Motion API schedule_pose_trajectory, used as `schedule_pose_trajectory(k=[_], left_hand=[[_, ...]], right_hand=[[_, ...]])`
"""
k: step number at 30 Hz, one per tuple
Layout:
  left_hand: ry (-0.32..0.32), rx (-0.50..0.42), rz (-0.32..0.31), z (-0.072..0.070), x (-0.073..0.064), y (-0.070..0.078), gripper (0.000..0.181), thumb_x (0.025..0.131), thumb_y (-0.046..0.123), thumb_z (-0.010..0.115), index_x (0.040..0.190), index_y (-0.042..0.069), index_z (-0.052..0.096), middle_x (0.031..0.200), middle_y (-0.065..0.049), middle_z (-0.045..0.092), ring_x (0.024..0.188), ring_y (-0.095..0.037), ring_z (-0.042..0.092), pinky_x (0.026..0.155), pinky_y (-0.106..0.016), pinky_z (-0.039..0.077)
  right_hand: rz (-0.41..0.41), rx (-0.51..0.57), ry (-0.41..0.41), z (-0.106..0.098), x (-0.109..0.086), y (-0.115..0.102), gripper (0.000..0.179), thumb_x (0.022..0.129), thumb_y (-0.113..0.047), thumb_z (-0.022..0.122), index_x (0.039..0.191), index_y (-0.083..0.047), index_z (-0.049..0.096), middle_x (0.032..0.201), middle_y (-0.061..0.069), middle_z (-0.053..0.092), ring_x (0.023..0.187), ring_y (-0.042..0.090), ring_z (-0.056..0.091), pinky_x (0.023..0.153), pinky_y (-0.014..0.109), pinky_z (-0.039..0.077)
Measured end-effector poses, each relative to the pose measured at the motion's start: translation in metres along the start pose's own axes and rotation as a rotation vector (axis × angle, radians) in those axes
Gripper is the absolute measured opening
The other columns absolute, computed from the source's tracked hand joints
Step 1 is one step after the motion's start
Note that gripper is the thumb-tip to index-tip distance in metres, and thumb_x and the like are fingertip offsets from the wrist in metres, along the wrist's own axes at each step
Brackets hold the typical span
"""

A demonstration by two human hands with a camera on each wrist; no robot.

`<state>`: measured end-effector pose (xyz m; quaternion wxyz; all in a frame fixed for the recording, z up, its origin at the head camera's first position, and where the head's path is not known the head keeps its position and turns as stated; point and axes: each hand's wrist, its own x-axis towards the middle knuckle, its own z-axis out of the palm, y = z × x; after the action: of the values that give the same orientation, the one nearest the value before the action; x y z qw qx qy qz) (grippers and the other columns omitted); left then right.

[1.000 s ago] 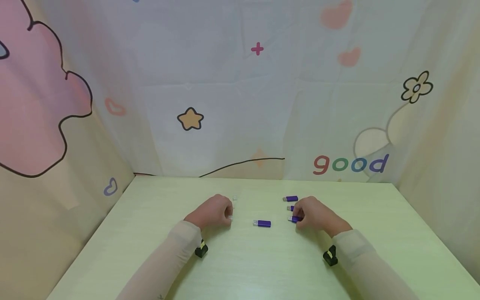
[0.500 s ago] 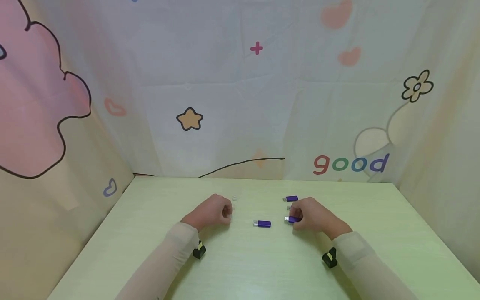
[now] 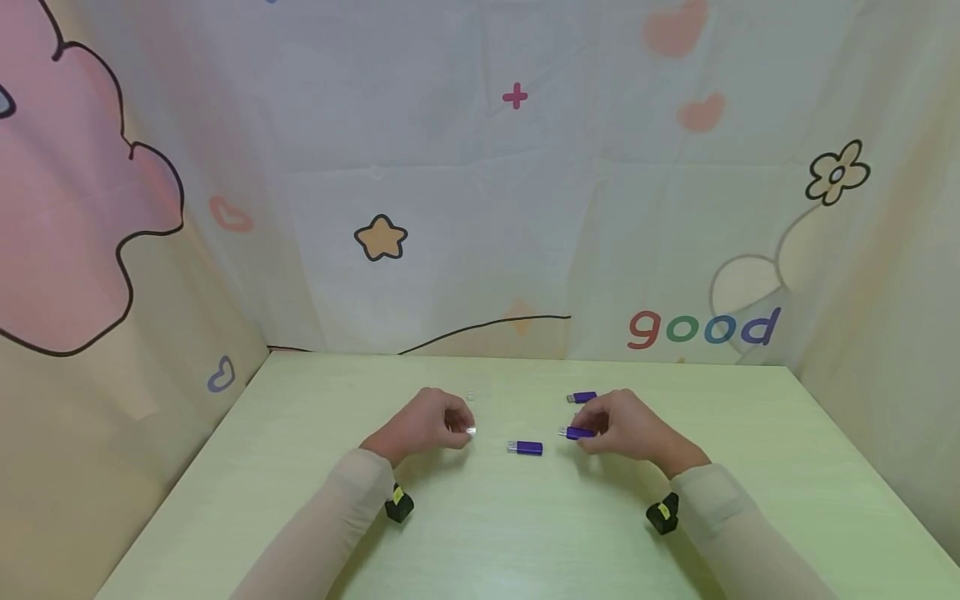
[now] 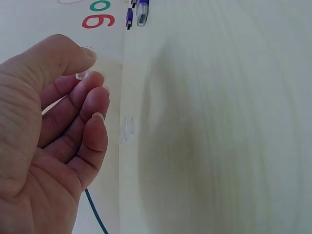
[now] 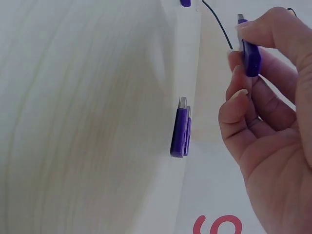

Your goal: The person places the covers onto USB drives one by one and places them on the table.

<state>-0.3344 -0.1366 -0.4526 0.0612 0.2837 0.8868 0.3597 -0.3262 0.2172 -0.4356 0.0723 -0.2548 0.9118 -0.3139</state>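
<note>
My left hand (image 3: 431,423) pinches a small clear USB cap (image 3: 471,431) between thumb and fingers. Its edge (image 4: 81,75) shows in the left wrist view; the fingers cover the remainder. Across from it, my right hand (image 3: 621,425) grips a purple USB flash drive (image 3: 579,433), metal plug pointing left. In the right wrist view that drive (image 5: 251,58) sits between thumb and fingertips, above the table. Between the hands a purple flash drive (image 3: 529,448) lies on the table with a clear cap over its plug.
Behind my right hand, one purple flash drive (image 3: 582,397) lies in sight and another is mostly covered; both appear as a pair (image 5: 180,130) in the right wrist view. Clear caps (image 4: 127,129) rest beyond my left hand. A printed curtain (image 3: 465,208) borders the table (image 3: 480,533).
My right hand has picked the flash drive up and brought it left, towards the middle. My left hand has lifted slightly with the clear cap, which now shows at its fingertips.
</note>
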Motion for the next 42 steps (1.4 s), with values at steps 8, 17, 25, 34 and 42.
schedule_pose_trajectory(k=[8, 17, 25, 34, 42], left_hand=[[0.008, -0.136, -0.035, 0.004, -0.001, 0.001, 0.005, 0.085, 0.013, 0.082, 0.088, 0.016, 0.079, 0.085, 0.005, 0.074, 0.077, -0.01, 0.066, 0.072, -0.023, 0.057], [0.033, -0.222, -0.015, 0.007, -0.002, 0.007, 0.006, 0.086, 0.015, 0.082, 0.09, 0.016, 0.079, 0.088, 0.002, 0.075, 0.079, -0.013, 0.067, 0.073, -0.024, 0.057], [0.066, -0.263, 0.008, 0.011, 0.001, 0.009, 0.006, 0.086, 0.016, 0.082, 0.091, 0.013, 0.08, 0.088, -0.001, 0.076, 0.078, -0.013, 0.065, 0.071, -0.024, 0.055], [0.066, -0.308, 0.021, 0.013, 0.002, 0.015, 0.016, 0.088, 0.018, 0.081, 0.097, 0.005, 0.079, 0.09, -0.002, 0.076, 0.078, -0.014, 0.065, 0.073, -0.024, 0.055], [0.052, -0.342, 0.033, 0.015, 0.005, 0.018, 0.02, 0.088, 0.019, 0.081, 0.1, 0.003, 0.079, 0.092, -0.002, 0.077, 0.079, -0.013, 0.065, 0.075, -0.024, 0.056]], right_hand=[[-0.042, 0.053, 0.03, 0.001, -0.002, -0.006, 0.015, 0.084, -0.014, 0.084, 0.097, -0.017, 0.078, 0.088, -0.004, 0.072, 0.077, 0.017, 0.061, 0.068, 0.024, 0.054], [-0.131, 0.127, 0.049, 0.007, -0.001, -0.009, 0.014, 0.085, -0.011, 0.082, 0.097, -0.018, 0.079, 0.09, -0.004, 0.073, 0.076, 0.015, 0.061, 0.07, 0.024, 0.054], [-0.169, 0.178, 0.058, 0.01, 0.001, -0.012, 0.013, 0.085, -0.01, 0.082, 0.096, -0.017, 0.08, 0.089, -0.001, 0.073, 0.076, 0.014, 0.061, 0.07, 0.026, 0.055], [-0.245, 0.233, 0.097, 0.014, 0.003, -0.015, 0.014, 0.085, -0.007, 0.081, 0.095, -0.017, 0.08, 0.086, 0.0, 0.071, 0.073, 0.013, 0.06, 0.067, 0.025, 0.055], [-0.278, 0.298, 0.113, 0.017, 0.005, -0.016, 0.014, 0.085, -0.01, 0.082, 0.098, -0.015, 0.081, 0.092, 0.003, 0.075, 0.076, 0.014, 0.062, 0.068, 0.029, 0.056]])
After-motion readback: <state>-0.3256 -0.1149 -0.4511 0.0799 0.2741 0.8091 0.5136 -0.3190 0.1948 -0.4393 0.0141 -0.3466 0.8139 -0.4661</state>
